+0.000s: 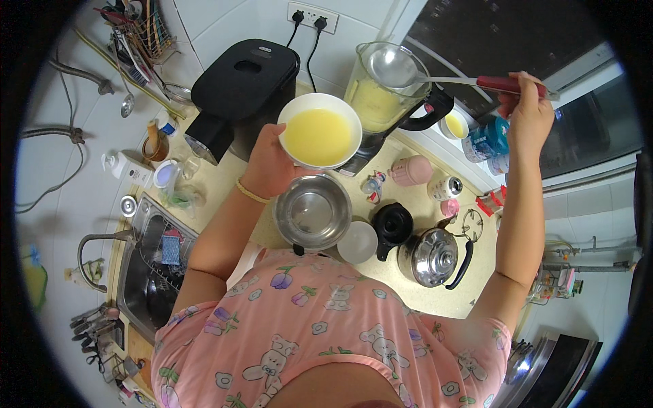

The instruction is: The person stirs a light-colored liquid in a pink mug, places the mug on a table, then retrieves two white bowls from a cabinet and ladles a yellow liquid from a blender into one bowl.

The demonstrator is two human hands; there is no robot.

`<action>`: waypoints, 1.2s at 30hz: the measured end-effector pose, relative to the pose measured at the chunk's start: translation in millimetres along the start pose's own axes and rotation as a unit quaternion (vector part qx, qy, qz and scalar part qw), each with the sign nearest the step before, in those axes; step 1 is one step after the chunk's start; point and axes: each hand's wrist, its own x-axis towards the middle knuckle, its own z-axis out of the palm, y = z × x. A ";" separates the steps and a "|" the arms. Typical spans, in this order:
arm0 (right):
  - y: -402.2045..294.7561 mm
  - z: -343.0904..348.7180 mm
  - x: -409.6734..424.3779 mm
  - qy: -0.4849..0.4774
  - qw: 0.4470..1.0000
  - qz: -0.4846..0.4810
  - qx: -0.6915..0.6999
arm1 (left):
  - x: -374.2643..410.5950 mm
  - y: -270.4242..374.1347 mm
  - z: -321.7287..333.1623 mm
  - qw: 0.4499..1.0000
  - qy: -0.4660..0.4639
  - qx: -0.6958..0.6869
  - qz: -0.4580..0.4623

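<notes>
My left hand (pixel 273 163) grips a white bowl (pixel 320 131) of smooth yellow liquid by its side, with the thumb over the rim. It is held above a metal pot (pixel 312 212) on the counter. In my right hand (pixel 528 109) is the red handle of a metal ladle (pixel 393 66). The ladle's bowl rests at the mouth of a glass blender jug (pixel 376 99), which has yellow liquid inside. A black handle (pixel 431 109) juts from the jug's right side. Close to the pot sit a white bowl (pixel 357 243) and a black blender lid (pixel 393 224).
A black countertop appliance (pixel 245 81) stands left of the jug. To the right are a steel kettle (pixel 433 257), a pink bottle (pixel 412 170) and a small patterned jar (pixel 445 188). Another bowl of yellow liquid (pixel 454 125) is on the windowsill. The sink (pixel 153 265) lies at left.
</notes>
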 end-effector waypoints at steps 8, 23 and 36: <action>25.2 35.6 9.1 -0.100 0.991 0.020 -0.087 | -9.9 0.7 -12.8 0.999 0.009 -0.002 0.030; 47.2 64.2 12.7 -0.190 0.973 0.059 -0.115 | -12.1 0.6 -18.5 0.999 0.003 -0.009 0.031; 55.3 51.0 10.0 -0.104 0.990 0.094 -0.020 | -9.6 1.6 -21.6 1.000 0.003 -0.006 0.024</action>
